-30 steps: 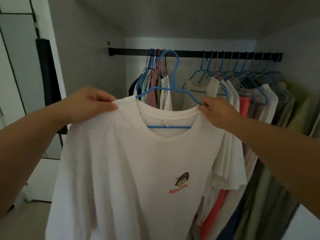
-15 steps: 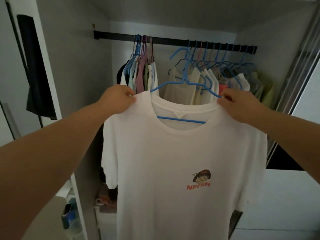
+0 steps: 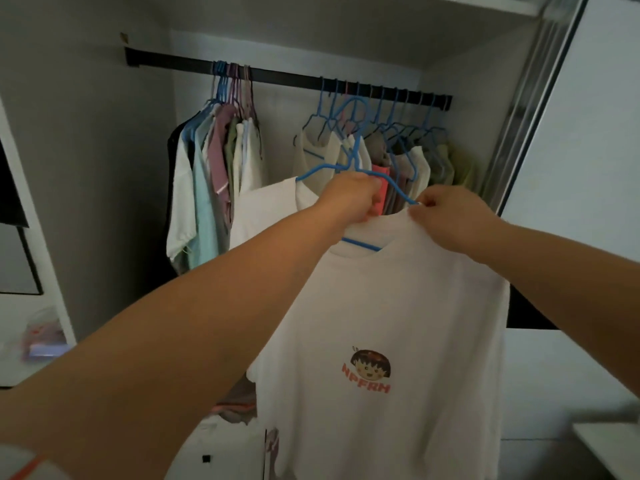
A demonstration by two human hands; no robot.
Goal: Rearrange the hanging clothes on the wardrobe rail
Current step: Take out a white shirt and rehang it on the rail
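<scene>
A white T-shirt (image 3: 381, 306) with a small cartoon print hangs on a blue hanger (image 3: 325, 169) that I hold off the black wardrobe rail (image 3: 284, 77). My left hand (image 3: 349, 199) grips the hanger near its middle, at the shirt's collar. My right hand (image 3: 450, 216) pinches the shirt's right shoulder where the hanger's end pokes out. The hanger's hook (image 3: 356, 112) is below the rail, in front of the right-hand clothes. The shirt's left shoulder slides off the hanger.
A left bunch of clothes (image 3: 211, 174) and a right bunch of clothes (image 3: 398, 150) hang on the rail, with a gap of bare rail between them. The sliding door frame (image 3: 526, 109) stands at the right. Folded items (image 3: 235, 403) lie low in the wardrobe.
My left hand has shifted from the shirt's left shoulder to the middle of the hanger. The shirt has moved right and its left shoulder now droops.
</scene>
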